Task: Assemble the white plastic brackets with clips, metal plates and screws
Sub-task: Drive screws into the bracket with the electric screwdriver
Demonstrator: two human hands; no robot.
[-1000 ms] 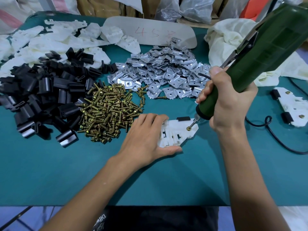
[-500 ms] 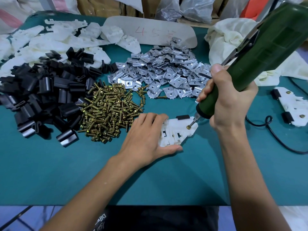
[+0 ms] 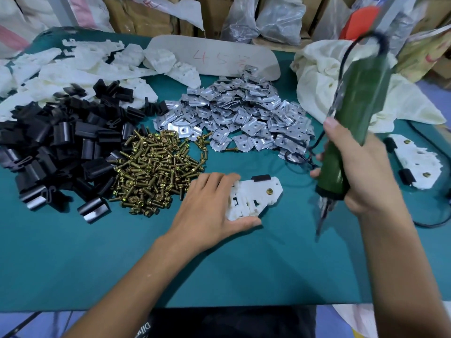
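Left hand: the left hand (image 3: pixel 207 211) is lying flat and open, fingers spread, pressing the white bracket (image 3: pixel 253 198) onto the green table (image 3: pixel 73 264).
Right hand: the right hand (image 3: pixel 361 176) is wrapping tight around the green electric screwdriver (image 3: pixel 351 118), holding it upright to the right of the bracket, its blurred bit clear of the part.
Bracket in work: a brass screw (image 3: pixel 269 191) is sitting in its right end and a black clip (image 3: pixel 261 178) on its top edge; its left end is hiding under the palm.
Finished: one assembled bracket (image 3: pixel 415 164) is lying at the far right.
Left to do: judging by the stock, most of it; unused brackets (image 3: pixel 80 67), black clips (image 3: pixel 56 142), loose screws (image 3: pixel 153 172) and metal plates (image 3: pixel 244 118) are waiting in heaps behind the hands.
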